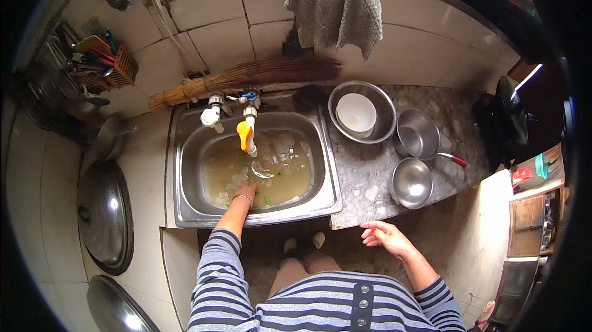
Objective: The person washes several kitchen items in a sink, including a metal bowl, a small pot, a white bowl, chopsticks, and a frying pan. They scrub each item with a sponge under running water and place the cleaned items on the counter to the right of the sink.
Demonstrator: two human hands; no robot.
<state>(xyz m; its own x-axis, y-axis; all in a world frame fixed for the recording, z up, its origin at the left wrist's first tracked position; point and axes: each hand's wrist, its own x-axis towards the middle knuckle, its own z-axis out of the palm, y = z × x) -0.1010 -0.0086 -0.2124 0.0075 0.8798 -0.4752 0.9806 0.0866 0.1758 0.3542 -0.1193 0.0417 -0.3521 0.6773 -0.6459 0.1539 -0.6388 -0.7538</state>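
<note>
My left hand (245,191) reaches into the cloudy water (286,184) of a stainless steel sink (180,179); its fingers are under the surface, so what they touch is hidden. Green scraps and foam float around it. Above the basin stands a white tap with an orange lever (244,136), and the water below it is rippled. My right hand (386,238) hangs in the air just off the front edge of the stone counter (356,179), fingers apart and holding nothing. Nearest to it on the counter is a small steel bowl (412,184).
Behind that bowl are a saucepan (418,133) with a red handle and a steel basin (334,117) holding a white bowl (356,112). A stick broom (245,75) lies behind the sink. Large pot lids (106,216) sit on the left ledge. A knitted cloth (335,8) hangs on the wall.
</note>
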